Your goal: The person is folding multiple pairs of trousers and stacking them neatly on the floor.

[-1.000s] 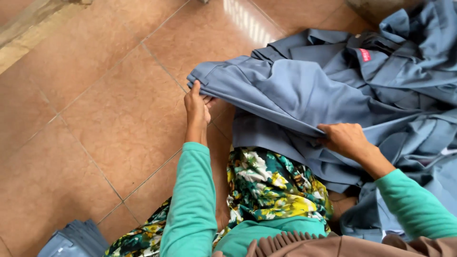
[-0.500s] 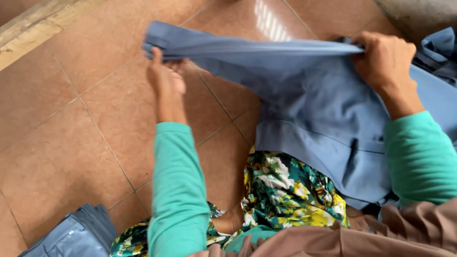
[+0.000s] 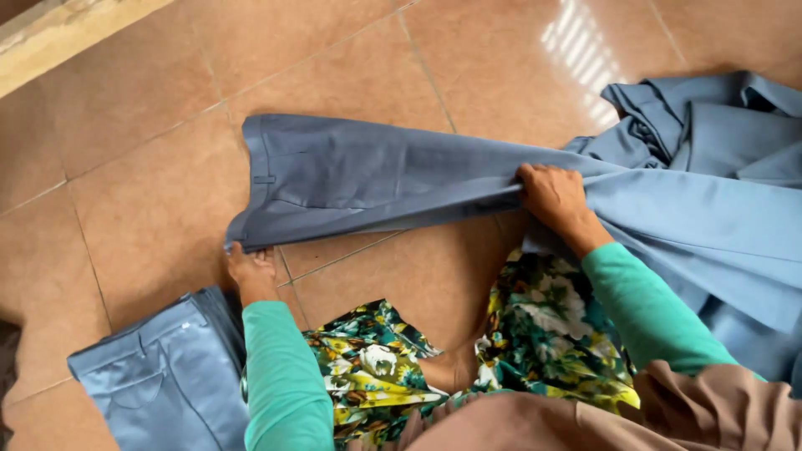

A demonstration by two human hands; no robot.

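Spreading a pair of grey-blue trousers (image 3: 376,179) flat on the tiled floor (image 3: 125,200): that reads as the step in hand. The person sits on the floor, knees in a flowered skirt (image 3: 543,334), sleeves teal.

Left hand (image 3: 251,271): grip closed on the waistband corner of the trousers, fingers tucked under the cloth, pinning it to the floor just in front of the left knee.

Right hand (image 3: 551,196): grip pinching the fold along the upper leg, cloth pulled taut between the two hands.

Position: waistband end lies flat toward the left; the leg end runs right and merges with a heap of like-coloured garments (image 3: 710,134) at the floor's far right. Where the hems lie, cannot tell.

A folded pair (image 3: 159,376) rests on the floor near the person's left side, apart from the spread one.

Judgement: smoothing stage, fold not begun. The next move calls for freeing the legs from the heap and aligning the seams before any fold.
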